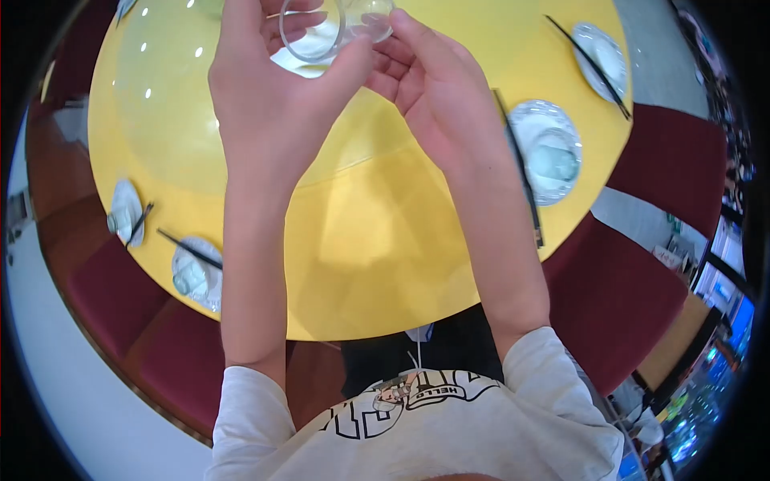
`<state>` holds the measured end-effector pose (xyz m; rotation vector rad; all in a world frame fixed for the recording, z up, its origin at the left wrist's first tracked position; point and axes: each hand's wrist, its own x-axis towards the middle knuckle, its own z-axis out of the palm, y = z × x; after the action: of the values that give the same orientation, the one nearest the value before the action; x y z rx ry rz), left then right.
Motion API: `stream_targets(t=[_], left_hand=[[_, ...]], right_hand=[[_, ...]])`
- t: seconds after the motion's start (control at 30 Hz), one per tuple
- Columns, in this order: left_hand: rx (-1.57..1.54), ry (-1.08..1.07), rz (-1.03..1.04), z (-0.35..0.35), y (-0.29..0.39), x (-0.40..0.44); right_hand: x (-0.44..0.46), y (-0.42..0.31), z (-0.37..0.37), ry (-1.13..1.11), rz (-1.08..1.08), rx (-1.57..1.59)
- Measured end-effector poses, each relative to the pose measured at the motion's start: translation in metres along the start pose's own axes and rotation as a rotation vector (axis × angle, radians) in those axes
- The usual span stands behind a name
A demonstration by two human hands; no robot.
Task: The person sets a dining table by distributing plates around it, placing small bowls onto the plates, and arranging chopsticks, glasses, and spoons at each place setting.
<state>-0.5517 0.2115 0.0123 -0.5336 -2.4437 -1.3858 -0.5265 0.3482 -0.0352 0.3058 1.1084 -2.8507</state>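
holding clear glassware [370, 19] above a yellow table [361, 240].
the left hand [269, 100] grasps a round, clear rim, and the right hand [437, 100] has its fingers curled around the adjoining clear part; whether it is one piece or two, i cannot tell. plates [522, 120], bowls [553, 164] and chopsticks [521, 172] are already laid near the table's edge; the glassware is not set down, and how much is left does not show.

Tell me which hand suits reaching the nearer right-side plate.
Right, probably: the right hand sits nearer that plate, its forearm alongside; the left hand is farther off.
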Motion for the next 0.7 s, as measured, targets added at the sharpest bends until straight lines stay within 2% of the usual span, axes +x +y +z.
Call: stream_targets(t=[0.07, 0.13, 0.27, 0.33, 0.4, 0.47, 0.53, 0.63, 0.67, 0.7], left_hand=[[-0.076, -0.045, 0.000, 0.041, 0.022, 0.008], [-0.307, -0.121, 0.007, 0.075, 0.034, 0.016], [-0.386, -0.257, 0.037, 0.150, 0.056, 0.028], [-0.185, -0.290, 0.243, 0.184, 0.062, 0.030], [-0.136, -0.353, 0.184, 0.219, 0.079, 0.028], [-0.239, -0.376, 0.256, 0.260, 0.085, 0.029], [-0.169, -0.412, 0.285, 0.293, 0.092, 0.031], [-0.055, -0.448, 0.347, 0.330, 0.101, 0.039], [-0.021, -0.460, 0.324, 0.340, 0.108, 0.043], [0.014, -0.469, 0.303, 0.350, 0.110, 0.046]], right_hand=[[-0.012, -0.039, -0.030, 0.028, -0.071, 0.000], [-0.023, -0.065, -0.055, 0.086, -0.102, 0.027], [-0.043, -0.117, -0.109, 0.225, -0.221, -0.008], [-0.050, -0.134, -0.138, 0.266, -0.287, -0.056], [-0.055, -0.154, -0.169, 0.306, -0.340, -0.101], [-0.058, -0.175, -0.198, 0.429, -0.347, -0.219], [-0.055, -0.197, -0.226, 0.452, -0.281, -0.193], [-0.053, -0.213, -0.249, 0.399, -0.506, -0.488], [-0.048, -0.216, -0.257, 0.409, -0.500, -0.476], [-0.039, -0.219, -0.265, 0.510, -0.556, -0.673]])
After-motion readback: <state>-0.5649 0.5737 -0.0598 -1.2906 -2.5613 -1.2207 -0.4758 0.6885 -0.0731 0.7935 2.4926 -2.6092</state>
